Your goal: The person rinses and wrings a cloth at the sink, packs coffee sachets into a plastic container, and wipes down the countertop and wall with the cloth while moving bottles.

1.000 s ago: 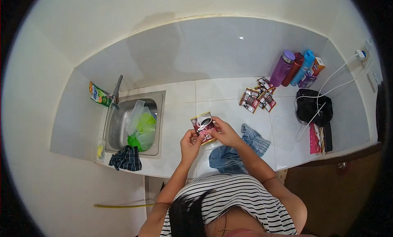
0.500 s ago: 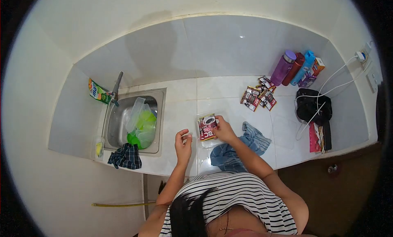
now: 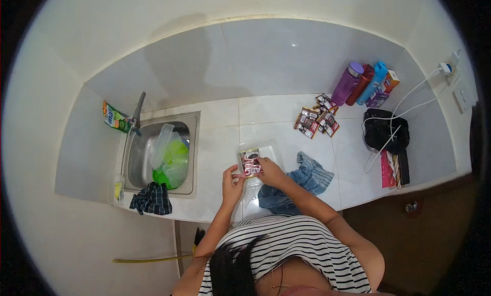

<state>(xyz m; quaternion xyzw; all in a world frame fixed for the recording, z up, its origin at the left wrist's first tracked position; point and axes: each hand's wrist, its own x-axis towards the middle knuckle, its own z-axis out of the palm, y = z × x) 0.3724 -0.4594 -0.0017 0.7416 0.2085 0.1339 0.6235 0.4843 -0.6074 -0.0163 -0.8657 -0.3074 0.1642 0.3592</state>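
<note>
A red coffee sachet [image 3: 250, 163] lies inside a clear plastic bag [image 3: 258, 148] on the white tiled counter [image 3: 225, 137]. My right hand [image 3: 269, 173] rests on the sachet's right side through the bag. My left hand [image 3: 232, 179] pinches the bag's near-left edge beside the sachet. A pile of similar sachets [image 3: 315, 121] sits farther back on the right.
A steel sink [image 3: 137, 160] at left holds plastic containers [image 3: 171, 155], with a tap [image 3: 135, 112] and a checked cloth [image 3: 151, 199] at its edge. A blue cloth [image 3: 302, 181] lies by my right arm. Bottles [image 3: 360, 85], a black bag [image 3: 386, 132] and white cables [image 3: 414, 104] fill the right corner.
Both hands held the sachet up a second ago. My right hand then put it down into the clear bag, and my left hand came back to the bag's edge.
</note>
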